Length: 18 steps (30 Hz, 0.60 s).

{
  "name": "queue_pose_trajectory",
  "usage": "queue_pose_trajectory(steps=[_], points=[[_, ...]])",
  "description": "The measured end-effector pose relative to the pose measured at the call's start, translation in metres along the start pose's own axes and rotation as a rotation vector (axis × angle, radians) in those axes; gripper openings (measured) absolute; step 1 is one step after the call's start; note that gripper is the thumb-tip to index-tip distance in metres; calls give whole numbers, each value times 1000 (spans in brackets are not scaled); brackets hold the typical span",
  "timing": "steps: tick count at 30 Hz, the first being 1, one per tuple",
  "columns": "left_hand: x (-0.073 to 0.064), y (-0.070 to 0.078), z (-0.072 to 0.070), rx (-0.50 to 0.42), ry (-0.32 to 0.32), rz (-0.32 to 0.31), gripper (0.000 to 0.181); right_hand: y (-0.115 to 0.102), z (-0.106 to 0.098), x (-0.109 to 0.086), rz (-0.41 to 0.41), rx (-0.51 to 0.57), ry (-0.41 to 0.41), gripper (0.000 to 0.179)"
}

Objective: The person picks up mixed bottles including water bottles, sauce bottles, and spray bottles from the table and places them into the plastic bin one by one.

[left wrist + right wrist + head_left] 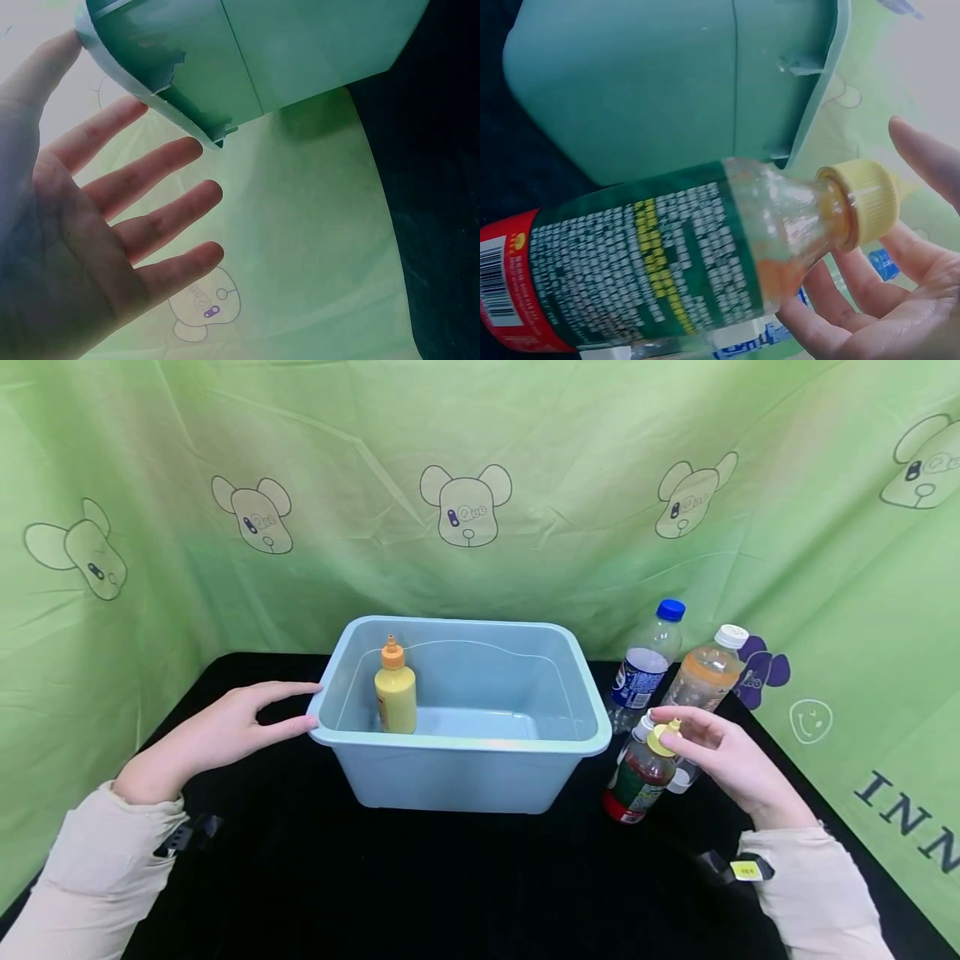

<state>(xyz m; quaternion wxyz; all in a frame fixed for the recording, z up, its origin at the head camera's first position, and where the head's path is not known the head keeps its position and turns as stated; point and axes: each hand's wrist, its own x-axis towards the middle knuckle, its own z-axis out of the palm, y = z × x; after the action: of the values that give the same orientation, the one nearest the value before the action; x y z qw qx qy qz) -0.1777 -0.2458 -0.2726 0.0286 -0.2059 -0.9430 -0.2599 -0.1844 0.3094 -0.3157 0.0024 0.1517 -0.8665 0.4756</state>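
Observation:
A light blue plastic tub (457, 777) stands in the middle of the head view. My left hand (232, 722) touches its left rim with thumb and index finger; the left wrist view shows the other fingers spread out straight. Inside the tub, at its left end, stands a yellow squeeze bottle (399, 702) with an orange nozzle cap. Right of the tub, my right hand (727, 760) is at the yellow cap of a bottle with a green and red label (630, 262). In the right wrist view its thumb is apart from that cap and the fingers lie behind it.
Beyond the labelled bottle stand a clear bottle with a blue cap (648, 668) and one with a white cap and orange label (707, 672). Another white-capped bottle (643, 727) is partly hidden behind it. A green printed curtain (465, 577) surrounds the black table (420, 885).

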Motion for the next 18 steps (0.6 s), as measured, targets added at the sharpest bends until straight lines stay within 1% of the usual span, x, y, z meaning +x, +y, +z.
queue_pose_trajectory(steps=[6, 10, 15, 18], points=[[0, 0, 0, 8, 1, -5, 49, 6, 0, -2, 27, -5, -15, 36], [0, -1, 0, 9, 1, -5, 49, 10, 1, -2, 31, 18, -28, 37], [0, -1, 1, 4, 2, -1, 48, 15, 3, -3, 47, 52, -38, 31], [0, -1, 1, 4, 3, -2, 48, 18, 4, -3, 48, 83, -45, 31]])
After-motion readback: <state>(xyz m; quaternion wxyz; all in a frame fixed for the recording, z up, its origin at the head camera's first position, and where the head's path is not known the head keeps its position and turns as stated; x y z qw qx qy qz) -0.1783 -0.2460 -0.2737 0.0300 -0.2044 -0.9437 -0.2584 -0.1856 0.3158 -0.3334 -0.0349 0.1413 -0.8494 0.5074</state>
